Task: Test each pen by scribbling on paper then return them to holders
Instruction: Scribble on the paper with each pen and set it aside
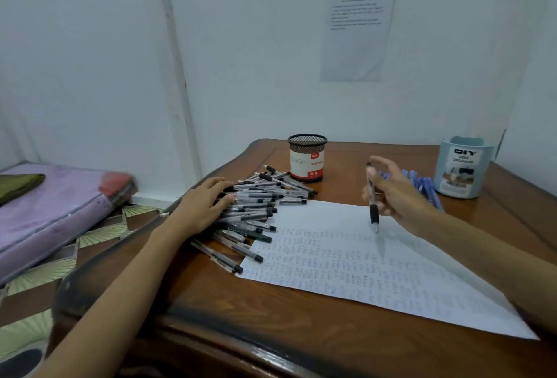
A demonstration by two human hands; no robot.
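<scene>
Pen in hand: we see a black-capped pen [372, 196] held nearly upright, its tip just above or touching the paper; we cannot tell which.
Right hand [398, 193]: its grip is closed on the pen's upper barrel between thumb and fingers, the index finger lifted.
Paper [376, 269]: a white sheet lying flat on the desk, covered in rows of small blue scribbles.
Left hand [200, 207]: we find it resting palm down, fingers spread, on the heap of black pens; its grip is loose and closes on nothing.
Black pens [259, 211]: a loose heap at the paper's left edge, some overlapping the sheet.
Mesh holder [306, 158]: upright behind the heap.
Blue pens [422, 187]: lying behind the right hand, beside the blue organizer [462, 166].
Desk [271, 317]: dark polished wood.
</scene>
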